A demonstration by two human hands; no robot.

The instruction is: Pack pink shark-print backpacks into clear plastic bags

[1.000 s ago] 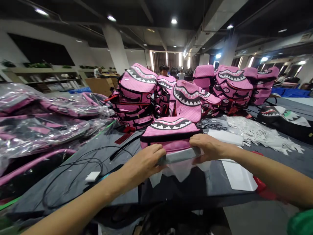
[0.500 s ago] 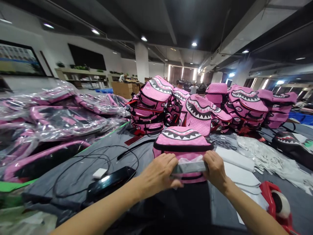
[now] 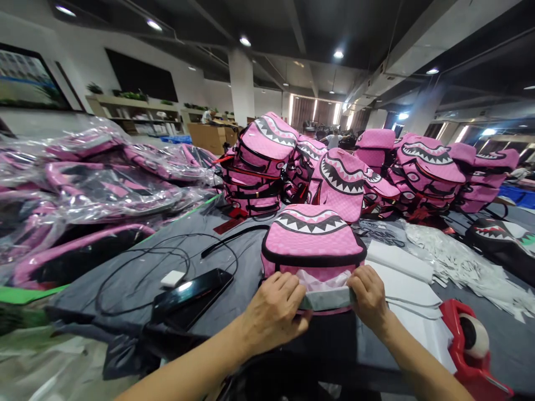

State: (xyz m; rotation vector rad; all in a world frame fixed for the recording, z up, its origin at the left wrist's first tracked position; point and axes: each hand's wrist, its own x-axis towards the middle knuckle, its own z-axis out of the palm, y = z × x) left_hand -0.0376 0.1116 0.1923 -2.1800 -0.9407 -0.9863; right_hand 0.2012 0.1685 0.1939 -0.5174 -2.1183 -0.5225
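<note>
A pink backpack (image 3: pixel 313 236) with a printed shark mouth and black trim lies on the table in front of me, its top facing away. My left hand (image 3: pixel 281 303) is closed on the left end of a pale grey strip (image 3: pixel 328 299), which looks like the edge of the front pocket. At the strip's right end, my right hand (image 3: pixel 368 289) pinches it with bent fingers. Between the hands, crumpled white thin wrapping (image 3: pixel 321 280) shows above the strip. My fingers hide both ends of the strip.
Stacked pink backpacks (image 3: pixel 261 161) stand behind. Plastic-wrapped bags (image 3: pixel 96 184) are piled left. A phone (image 3: pixel 188 295), a white charger (image 3: pixel 171 279) and cables lie left; white sheets (image 3: pixel 401 278), pale tags (image 3: pixel 468 267) and a red tape dispenser (image 3: pixel 463 340) lie right. People are far back.
The view has tilted down slightly. Both hands have kept their grip on the grey strip, which sits a little lower against the backpack, showing more of the pink front above it.
</note>
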